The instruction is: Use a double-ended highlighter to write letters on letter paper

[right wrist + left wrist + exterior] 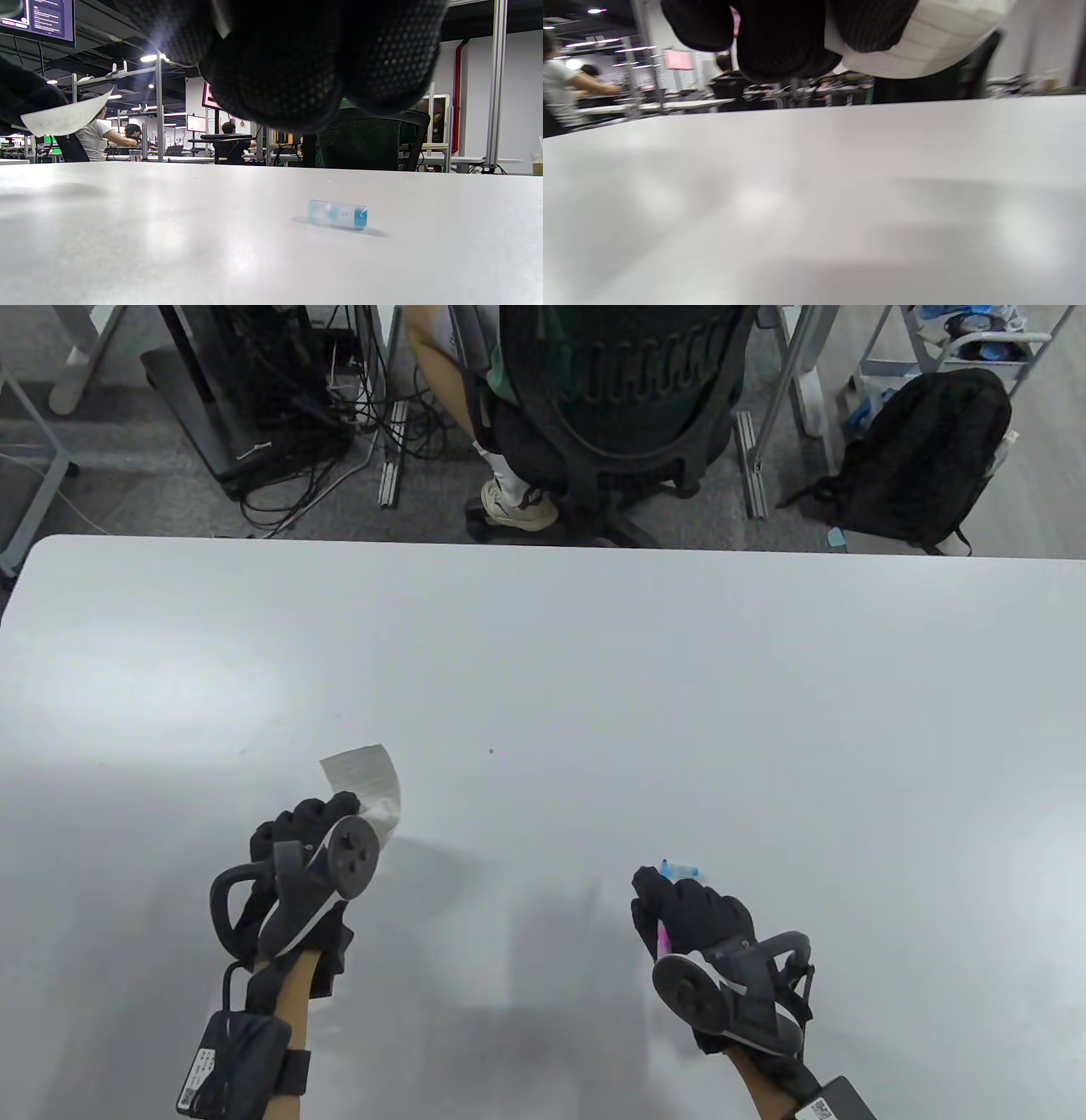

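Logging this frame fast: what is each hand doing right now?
Left hand: holds the letter paper, lifted off the table.
Right hand: grips the highlighter; blue cap lies loose on the table.

Most of the highlighter (662,937) is buried in the right hand (691,912), only a pink bit shows. The left hand (310,831) covers the paper's (366,780) lower part. Left wrist view's all blurry.

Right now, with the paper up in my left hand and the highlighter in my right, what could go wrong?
The paper curls in the air in your left hand, so laid down it may not stay flat for writing. The blue cap lies loose on its side on the table, near your right hand, and could roll or get knocked. The uncapped highlighter might mark something.
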### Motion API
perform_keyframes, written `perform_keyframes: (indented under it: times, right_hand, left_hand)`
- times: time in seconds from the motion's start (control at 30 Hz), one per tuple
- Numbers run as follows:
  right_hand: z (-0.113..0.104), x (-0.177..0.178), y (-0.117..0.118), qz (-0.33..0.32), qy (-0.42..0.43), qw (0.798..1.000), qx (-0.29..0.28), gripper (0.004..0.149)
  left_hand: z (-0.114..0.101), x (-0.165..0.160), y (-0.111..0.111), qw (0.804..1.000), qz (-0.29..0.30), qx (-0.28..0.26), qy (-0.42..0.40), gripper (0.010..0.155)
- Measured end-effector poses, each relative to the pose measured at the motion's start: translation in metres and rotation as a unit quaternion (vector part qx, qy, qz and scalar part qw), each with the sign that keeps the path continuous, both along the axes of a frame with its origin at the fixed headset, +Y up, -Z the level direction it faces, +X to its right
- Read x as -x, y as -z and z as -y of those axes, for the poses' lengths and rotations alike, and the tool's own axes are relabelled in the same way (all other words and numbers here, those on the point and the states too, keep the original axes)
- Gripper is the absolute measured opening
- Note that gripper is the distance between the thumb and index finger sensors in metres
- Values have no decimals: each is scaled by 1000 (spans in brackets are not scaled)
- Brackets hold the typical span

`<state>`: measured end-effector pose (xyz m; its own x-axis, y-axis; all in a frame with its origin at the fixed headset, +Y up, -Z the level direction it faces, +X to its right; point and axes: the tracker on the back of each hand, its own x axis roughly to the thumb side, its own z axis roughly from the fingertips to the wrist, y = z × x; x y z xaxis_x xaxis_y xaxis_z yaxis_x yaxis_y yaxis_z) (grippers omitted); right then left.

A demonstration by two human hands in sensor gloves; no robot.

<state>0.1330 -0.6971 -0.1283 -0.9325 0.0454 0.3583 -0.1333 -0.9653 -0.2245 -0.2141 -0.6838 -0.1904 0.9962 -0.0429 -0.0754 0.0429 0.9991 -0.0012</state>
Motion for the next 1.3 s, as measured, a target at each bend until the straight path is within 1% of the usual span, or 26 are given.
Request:
perform_keyframes:
  times: [0.1, 0.13, 0.2, 0.33, 0.47, 0.63, 0.73, 0.8, 1.03, 1.07, 1.13, 1.23, 1.3]
  right_hand:
    - [-1, 0, 0, -2, 4, 1000, 2, 42]
    - [-1, -1, 0, -3, 3, 1000, 4, 42]
    - [-1, -1, 1, -2, 6, 1000, 4, 42]
    - [-1, -2, 1, -2, 7, 1000, 7, 43]
    - [1, -2, 1, -5, 13, 1000, 18, 48]
    - [2, -4, 2, -4, 11, 1000, 20, 49]
    - [2, -5, 3, -4, 13, 1000, 24, 49]
    - [2, -4, 3, -4, 11, 1000, 25, 49]
    - [2, -4, 3, -7, 4, 1000, 29, 54]
    - [2, -3, 3, -7, 4, 999, 31, 55]
    - [2, -4, 2, -7, 2, 999, 31, 55]
    - [2, -4, 2, -6, 3, 1000, 30, 55]
    - [2, -4, 2, -6, 4, 1000, 31, 56]
  left_hand:
    - [-3, -28, -11, 996, 87, -10, -20, 40]
    - [-2, -37, -13, 992, 122, -3, -28, 40]
    - [1, -54, -18, 984, 170, 18, -40, 39]
    - [12, -84, -28, 973, 227, 34, -23, 39]
    - [32, -113, -35, 961, 268, 53, 39, 39]
    - [44, -124, -36, 955, 281, 63, 69, 40]
    - [48, -125, -36, 952, 282, 64, 98, 41]
    - [50, -125, -35, 952, 280, 75, 102, 43]
    - [50, -121, -32, 954, 273, 82, 94, 55]
    - [50, -121, -33, 954, 271, 75, 99, 56]
    - [46, -119, -32, 956, 269, 71, 96, 57]
    - [43, -117, -31, 958, 267, 84, 65, 58]
    - [42, -117, -31, 958, 266, 85, 70, 57]
